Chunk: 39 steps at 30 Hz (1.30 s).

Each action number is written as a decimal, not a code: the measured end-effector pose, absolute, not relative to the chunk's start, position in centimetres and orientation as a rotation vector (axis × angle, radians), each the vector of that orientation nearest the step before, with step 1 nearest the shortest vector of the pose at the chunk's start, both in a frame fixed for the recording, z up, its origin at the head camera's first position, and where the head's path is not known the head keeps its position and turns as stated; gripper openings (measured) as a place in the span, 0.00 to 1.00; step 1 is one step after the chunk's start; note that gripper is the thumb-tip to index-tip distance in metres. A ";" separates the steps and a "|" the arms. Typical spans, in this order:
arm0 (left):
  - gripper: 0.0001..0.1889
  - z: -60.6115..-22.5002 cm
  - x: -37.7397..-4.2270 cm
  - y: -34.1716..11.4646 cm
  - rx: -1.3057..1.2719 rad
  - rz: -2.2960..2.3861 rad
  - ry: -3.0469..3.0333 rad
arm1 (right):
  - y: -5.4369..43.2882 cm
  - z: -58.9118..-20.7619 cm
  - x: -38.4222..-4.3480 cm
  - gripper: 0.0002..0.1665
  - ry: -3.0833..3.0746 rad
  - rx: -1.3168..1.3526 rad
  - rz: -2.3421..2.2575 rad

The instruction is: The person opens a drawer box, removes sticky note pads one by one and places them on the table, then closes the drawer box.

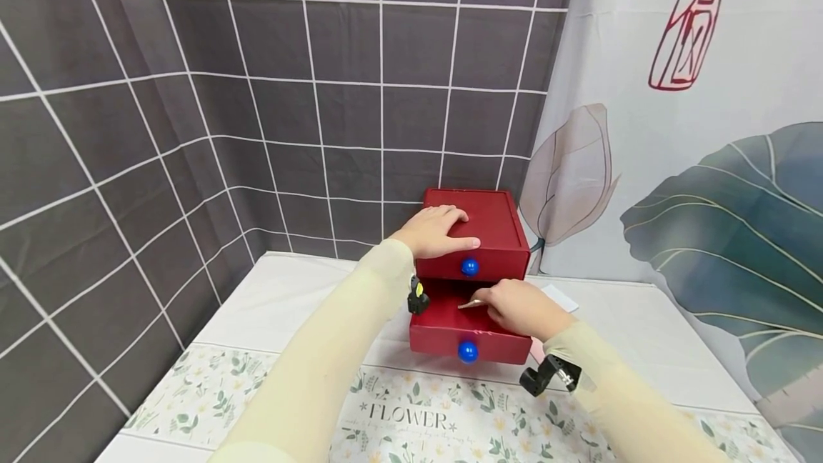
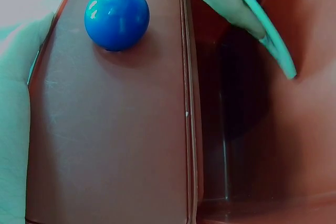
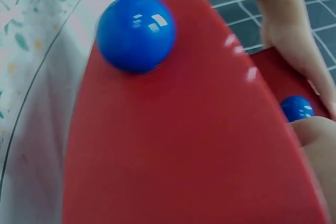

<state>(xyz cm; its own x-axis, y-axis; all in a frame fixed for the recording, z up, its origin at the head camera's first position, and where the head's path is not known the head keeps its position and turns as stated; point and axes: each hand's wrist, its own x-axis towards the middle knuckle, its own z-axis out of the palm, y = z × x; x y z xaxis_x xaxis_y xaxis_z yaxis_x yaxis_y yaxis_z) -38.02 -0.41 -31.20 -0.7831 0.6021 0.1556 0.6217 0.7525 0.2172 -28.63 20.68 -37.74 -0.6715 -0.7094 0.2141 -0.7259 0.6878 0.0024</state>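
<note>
A small red two-drawer cabinet [image 1: 495,223] stands on the table, with a blue ball knob on each drawer. The lower drawer [image 1: 434,340] is pulled out, while the upper drawer [image 1: 437,268] is closed. My left hand [image 1: 437,232] rests on the cabinet's top, fingers extended and thumb near the front edge. Over the open drawer, my right hand [image 1: 521,307] pinches a thin, flat, pale piece [image 1: 471,304]. In the left wrist view, the free end of this flat piece [image 2: 281,53] slants down toward the drawer's floor. My right palm is hidden.
A white flat sheet [image 1: 559,298] lies right of the cabinet, with a pink item [image 1: 537,350] partly hidden beside the drawer. A floral runner [image 1: 411,441] crosses the table in front. Behind hang a grey grid-patterned curtain [image 1: 347,41] and a white printed curtain [image 1: 591,56].
</note>
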 end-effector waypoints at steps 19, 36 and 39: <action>0.37 -31.5 -38.4 -0.3 -0.981 -0.393 -2.885 | 26.2 -36.5 -25.9 0.22 -2.327 1.069 0.510; 0.37 -31.4 -38.1 -0.3 -0.995 -0.392 -2.871 | 36.0 -42.8 -25.5 0.20 -2.313 0.607 0.484; 0.37 -31.3 -38.1 -0.3 -0.995 -0.390 -2.869 | 37.5 -44.6 -25.4 0.20 -2.368 0.553 0.427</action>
